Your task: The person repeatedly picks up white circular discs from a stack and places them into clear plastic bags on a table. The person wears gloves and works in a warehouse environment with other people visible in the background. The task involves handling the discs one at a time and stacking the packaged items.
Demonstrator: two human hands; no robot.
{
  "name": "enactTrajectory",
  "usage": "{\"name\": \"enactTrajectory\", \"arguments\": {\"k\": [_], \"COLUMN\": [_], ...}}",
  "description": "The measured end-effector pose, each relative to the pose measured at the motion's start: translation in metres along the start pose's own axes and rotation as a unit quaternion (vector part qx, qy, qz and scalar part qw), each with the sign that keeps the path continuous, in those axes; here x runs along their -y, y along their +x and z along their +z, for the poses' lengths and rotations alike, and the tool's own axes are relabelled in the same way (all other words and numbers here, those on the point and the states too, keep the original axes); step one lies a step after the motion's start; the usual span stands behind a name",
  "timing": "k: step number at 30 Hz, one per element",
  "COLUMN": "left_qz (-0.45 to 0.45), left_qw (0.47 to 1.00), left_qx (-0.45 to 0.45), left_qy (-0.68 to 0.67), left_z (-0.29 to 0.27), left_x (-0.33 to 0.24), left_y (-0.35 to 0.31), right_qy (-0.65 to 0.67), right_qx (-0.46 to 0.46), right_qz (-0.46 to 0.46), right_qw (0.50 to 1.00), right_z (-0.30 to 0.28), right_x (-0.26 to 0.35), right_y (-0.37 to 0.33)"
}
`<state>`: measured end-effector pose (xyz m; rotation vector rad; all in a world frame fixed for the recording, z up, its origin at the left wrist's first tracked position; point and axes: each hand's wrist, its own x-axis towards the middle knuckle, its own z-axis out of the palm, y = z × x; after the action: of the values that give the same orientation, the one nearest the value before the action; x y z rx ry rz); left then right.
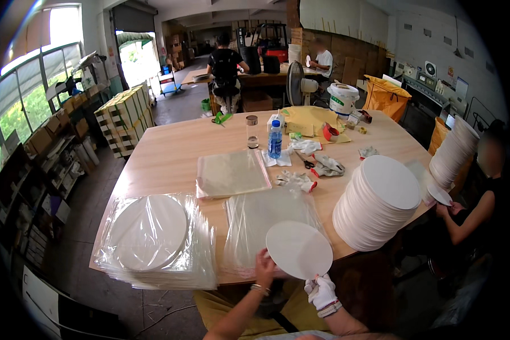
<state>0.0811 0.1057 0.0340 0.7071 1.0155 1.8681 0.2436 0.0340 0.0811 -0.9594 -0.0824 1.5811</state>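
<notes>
A white round board [299, 249] is tilted in front of me, over the near edge of a stack of clear plastic bags [266, 209]. My right hand [321, 292], in a white glove with bare fingertips, is closed on the board's lower rim. Bare and with its fingers apart, my left hand [264, 269] is at the board's left rim; part of it is hidden, and a firm grip does not show. To the right stands a tall stack of white round boards [377, 204]. Bagged round boards [147, 232] lie piled at the left.
More clear bags [232, 173] lie mid-table. Beyond them are a blue-labelled bottle [275, 140], a glass jar [252, 133], scissors [305, 160], work gloves [327, 166] and red tape [330, 132]. At right, a person [481, 198] holds a board beside another stack [453, 153].
</notes>
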Motion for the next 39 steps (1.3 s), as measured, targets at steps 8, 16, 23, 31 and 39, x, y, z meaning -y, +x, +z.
{"name": "enactTrajectory", "arguments": {"k": [8,16,23,31,39], "left_qz": [-0.022,-0.28,-0.314,-0.357,-0.432], "left_qw": [0.974,0.953,0.945,0.931,0.886], "left_qx": [0.106,0.097,0.088,0.067,0.118], "left_qy": [0.197,0.061,-0.006,0.029,0.119], "left_z": [0.005,-0.042,-0.047,-0.073,-0.083], "left_x": [0.041,0.081,0.08,-0.035,-0.038], "left_y": [-0.059,-0.108,-0.101,-0.082,-0.06], "right_qy": [-0.08,-0.061,-0.18,-0.286,-0.702], "right_qx": [0.003,0.033,0.179,0.166,0.037], "right_qz": [0.003,-0.001,-0.109,0.155,-0.313], "right_qw": [0.997,0.998,0.961,0.931,0.639], "right_z": [0.005,0.012,-0.012,-0.004,-0.024], "right_x": [0.001,-0.033,-0.043,0.025,0.081], "right_y": [0.01,0.063,0.084,0.013,0.081]}}
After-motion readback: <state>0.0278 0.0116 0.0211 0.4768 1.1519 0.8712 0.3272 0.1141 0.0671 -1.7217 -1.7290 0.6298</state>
